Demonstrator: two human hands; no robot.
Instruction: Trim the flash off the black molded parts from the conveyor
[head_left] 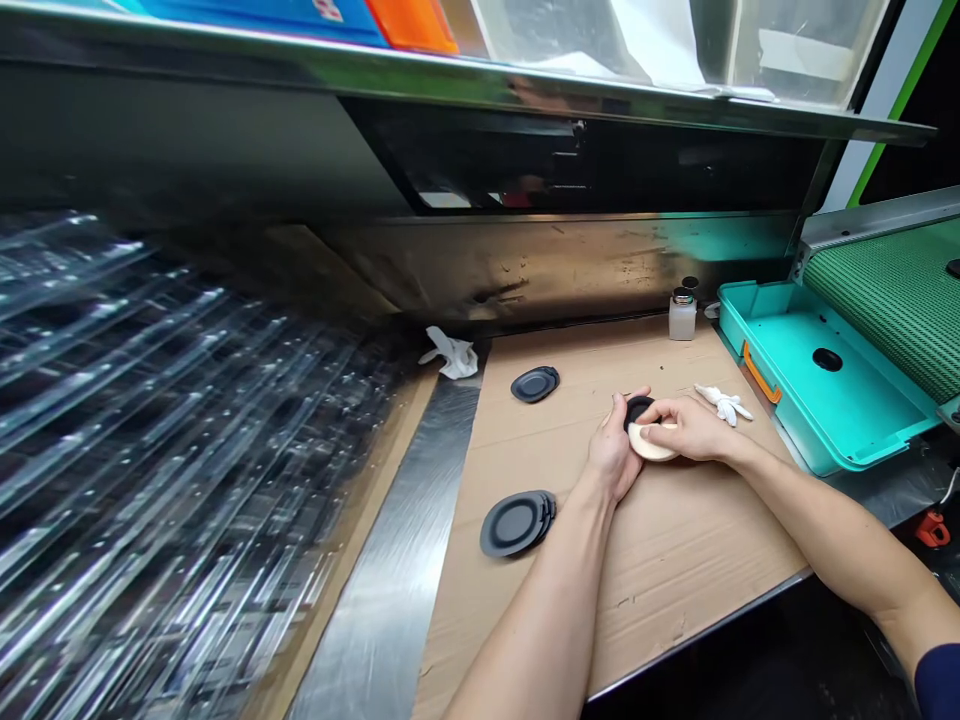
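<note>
My left hand (611, 452) is closed round the edge of a small black oval plastic part (637, 409), holding it above the cardboard sheet (675, 560). In my right hand (691, 428) is a cream-coloured round pad (651, 447), pinched between thumb and fingers and held against or just in front of the black part. My fingers hide much of both. Left of the hands lie two overlapping groups of flat dark oval parts, a farther one (534, 384) and a nearer one (511, 524). A crumpled white cloth (724, 403) lies beyond my right wrist.
A teal bin (795, 400) with a black oval piece (826, 359) stands right, beside a green conveyor belt (892, 285). A small pump bottle (682, 318) is at the back. Stacked clear plastic trays (187, 480) fill the left; another white cloth (453, 354) lies near them.
</note>
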